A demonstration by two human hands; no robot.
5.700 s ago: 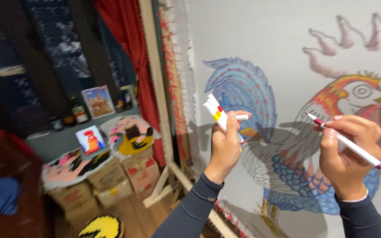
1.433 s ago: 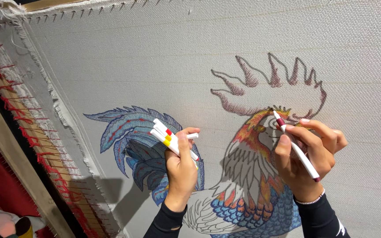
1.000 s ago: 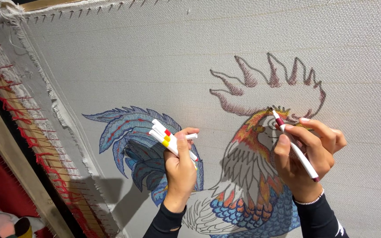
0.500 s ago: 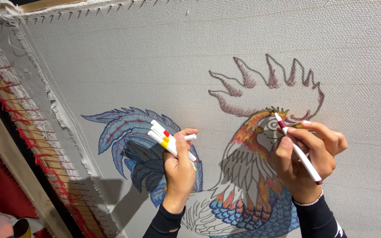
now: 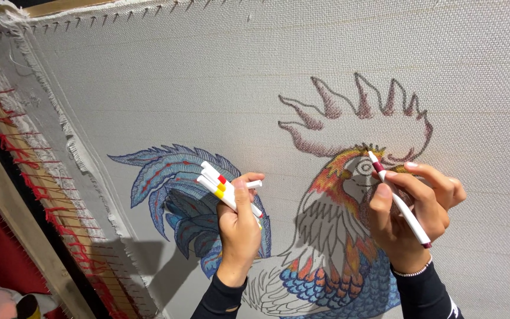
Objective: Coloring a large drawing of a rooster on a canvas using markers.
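Marker (image 5: 398,198) tip unmoved on rooster (image 5: 332,236)

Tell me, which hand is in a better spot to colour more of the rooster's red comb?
Probably the right hand: its dark red marker already points near the comb. The left hand only holds spare markers.

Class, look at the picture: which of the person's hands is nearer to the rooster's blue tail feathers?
Left. The left hand, holding a bunch of markers, rests over the blue tail feathers. The right hand is off to the side, by the rooster's head.
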